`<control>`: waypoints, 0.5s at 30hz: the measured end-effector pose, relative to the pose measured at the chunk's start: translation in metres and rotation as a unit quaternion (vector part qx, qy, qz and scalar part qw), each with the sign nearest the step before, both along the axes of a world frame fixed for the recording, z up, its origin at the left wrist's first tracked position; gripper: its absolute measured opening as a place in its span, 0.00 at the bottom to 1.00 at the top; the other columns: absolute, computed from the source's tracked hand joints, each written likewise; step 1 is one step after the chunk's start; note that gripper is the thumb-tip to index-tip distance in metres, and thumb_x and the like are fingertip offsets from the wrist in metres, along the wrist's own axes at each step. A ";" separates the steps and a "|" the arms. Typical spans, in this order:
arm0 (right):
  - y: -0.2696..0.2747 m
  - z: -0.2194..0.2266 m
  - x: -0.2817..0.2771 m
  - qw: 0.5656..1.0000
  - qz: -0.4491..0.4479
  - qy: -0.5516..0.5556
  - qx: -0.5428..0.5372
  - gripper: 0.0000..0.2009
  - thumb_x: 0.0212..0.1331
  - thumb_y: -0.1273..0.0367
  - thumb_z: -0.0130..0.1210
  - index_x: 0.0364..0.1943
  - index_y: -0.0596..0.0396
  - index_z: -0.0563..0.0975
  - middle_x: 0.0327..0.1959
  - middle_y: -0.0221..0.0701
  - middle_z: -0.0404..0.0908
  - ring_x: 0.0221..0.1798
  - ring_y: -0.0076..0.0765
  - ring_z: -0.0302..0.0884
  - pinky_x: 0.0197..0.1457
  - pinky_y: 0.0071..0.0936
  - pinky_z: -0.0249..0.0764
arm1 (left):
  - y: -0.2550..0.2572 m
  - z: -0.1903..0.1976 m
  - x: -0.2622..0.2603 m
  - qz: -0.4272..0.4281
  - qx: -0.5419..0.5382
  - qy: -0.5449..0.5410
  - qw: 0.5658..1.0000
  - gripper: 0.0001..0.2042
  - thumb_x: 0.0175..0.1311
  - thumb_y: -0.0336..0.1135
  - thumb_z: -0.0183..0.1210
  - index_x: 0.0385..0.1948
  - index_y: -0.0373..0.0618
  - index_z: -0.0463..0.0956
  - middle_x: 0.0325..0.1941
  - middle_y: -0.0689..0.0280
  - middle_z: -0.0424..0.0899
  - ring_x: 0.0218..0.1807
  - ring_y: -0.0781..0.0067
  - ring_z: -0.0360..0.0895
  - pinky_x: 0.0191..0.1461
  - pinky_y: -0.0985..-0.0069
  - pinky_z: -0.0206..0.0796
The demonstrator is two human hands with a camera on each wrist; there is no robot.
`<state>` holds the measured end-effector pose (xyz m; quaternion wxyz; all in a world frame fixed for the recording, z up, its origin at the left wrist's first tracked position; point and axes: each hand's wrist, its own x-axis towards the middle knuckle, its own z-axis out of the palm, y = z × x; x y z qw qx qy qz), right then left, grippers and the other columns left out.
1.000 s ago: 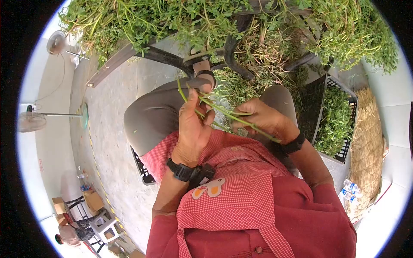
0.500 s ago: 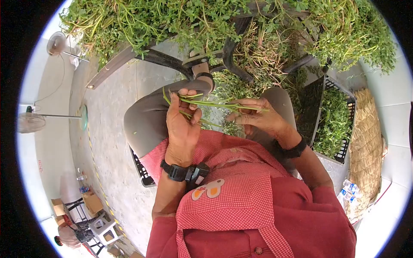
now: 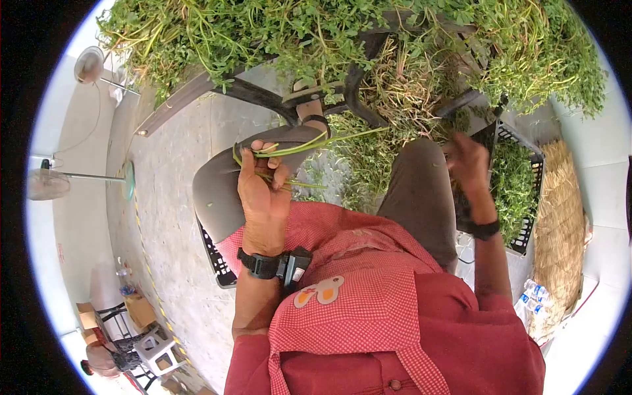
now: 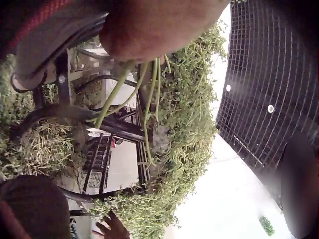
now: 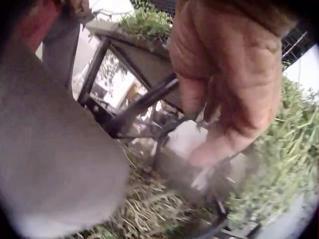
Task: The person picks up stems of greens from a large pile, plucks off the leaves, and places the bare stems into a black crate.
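Left hand (image 3: 263,191) pinches green stems (image 3: 309,143), long axis running rightward; right hand (image 3: 469,158), grip indiscernible, hovers well apart by black crate (image 3: 532,197).

The head view looks steeply down through a fisheye from above the person's chest, with the herb heap (image 3: 342,39) across the top of the frame and the crate (image 3: 526,191) at right. The left wrist view sits tight under the left hand (image 4: 159,25), facing out at the same heap (image 4: 184,149). The right wrist view, closer and blurred, looks past the right hand (image 5: 234,84) toward the dark frame (image 5: 144,99), which also shows at upper centre of the head view
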<state>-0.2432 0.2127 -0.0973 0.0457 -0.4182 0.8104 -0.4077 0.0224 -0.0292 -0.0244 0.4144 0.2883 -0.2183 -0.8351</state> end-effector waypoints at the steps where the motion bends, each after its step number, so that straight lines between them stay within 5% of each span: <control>1: 0.011 0.011 -0.010 0.990 -0.112 0.037 0.079 0.20 0.48 0.77 0.52 0.50 0.53 0.74 0.41 0.41 0.80 0.41 0.49 0.78 0.43 0.35 0.74 | 0.000 0.000 0.000 0.002 0.000 0.002 1.000 0.13 0.71 0.40 0.39 0.37 0.44 0.71 0.32 0.67 0.76 0.27 0.80 0.62 0.19 0.86 0.50; 2: 0.021 0.009 -0.022 0.960 -0.147 0.229 0.059 0.24 0.46 0.78 0.54 0.52 0.53 0.72 0.45 0.40 0.78 0.43 0.52 0.77 0.45 0.37 0.73 | 0.001 0.000 -0.001 0.001 0.009 -0.001 1.000 0.13 0.71 0.40 0.39 0.37 0.44 0.71 0.32 0.67 0.75 0.27 0.79 0.62 0.19 0.86 0.50; 4: 0.027 0.024 -0.025 0.987 -0.092 0.128 0.023 0.22 0.47 0.76 0.56 0.52 0.54 0.72 0.46 0.40 0.78 0.43 0.46 0.78 0.45 0.34 0.74 | 0.001 -0.001 -0.004 -0.004 0.017 -0.004 1.000 0.13 0.71 0.40 0.39 0.37 0.44 0.71 0.32 0.66 0.75 0.27 0.79 0.62 0.19 0.86 0.50; 6: 0.009 0.029 -0.005 0.981 0.031 -0.189 -0.040 0.22 0.49 0.72 0.59 0.52 0.54 0.72 0.45 0.37 0.79 0.43 0.33 0.78 0.44 0.29 0.74 | 0.002 -0.003 -0.005 -0.010 0.032 -0.001 0.999 0.13 0.71 0.39 0.39 0.36 0.44 0.71 0.32 0.66 0.75 0.27 0.80 0.62 0.18 0.86 0.49; 8: -0.022 0.030 0.032 0.946 0.191 -0.261 -0.001 0.22 0.51 0.69 0.60 0.52 0.55 0.72 0.45 0.33 0.79 0.42 0.23 0.77 0.42 0.23 0.74 | 0.005 0.000 -0.009 -0.015 0.041 0.002 0.999 0.12 0.71 0.39 0.39 0.36 0.44 0.71 0.32 0.66 0.75 0.27 0.80 0.62 0.17 0.87 0.49; 11: -0.062 0.045 0.077 0.916 0.265 -0.301 0.016 0.19 0.54 0.66 0.58 0.49 0.58 0.73 0.45 0.36 0.78 0.42 0.25 0.77 0.41 0.24 0.75 | 0.011 0.004 -0.007 -0.013 0.049 -0.005 0.999 0.12 0.71 0.39 0.39 0.35 0.44 0.71 0.32 0.66 0.75 0.27 0.80 0.62 0.16 0.87 0.48; 13: -0.077 0.038 0.093 0.815 0.254 -0.521 -0.033 0.15 0.58 0.62 0.55 0.44 0.59 0.74 0.47 0.42 0.77 0.43 0.32 0.77 0.41 0.27 0.76 | 0.013 0.005 -0.004 -0.015 0.046 -0.010 0.999 0.12 0.71 0.39 0.39 0.35 0.44 0.71 0.32 0.66 0.75 0.27 0.80 0.62 0.15 0.87 0.48; 14: -0.081 0.036 0.099 0.815 0.253 -0.520 -0.033 0.15 0.58 0.62 0.55 0.44 0.59 0.74 0.47 0.42 0.77 0.43 0.32 0.77 0.41 0.27 0.76 | 0.014 0.005 -0.004 -0.012 0.055 -0.009 0.998 0.12 0.71 0.39 0.39 0.35 0.44 0.70 0.31 0.66 0.75 0.26 0.80 0.62 0.15 0.87 0.48; 15: -0.083 0.035 0.103 0.736 0.246 -0.624 -0.089 0.16 0.60 0.59 0.52 0.44 0.58 0.71 0.49 0.44 0.75 0.45 0.36 0.76 0.42 0.30 0.75 | 0.014 0.004 -0.005 -0.010 0.065 -0.007 0.998 0.12 0.71 0.39 0.39 0.34 0.44 0.70 0.31 0.66 0.74 0.26 0.80 0.62 0.15 0.87 0.48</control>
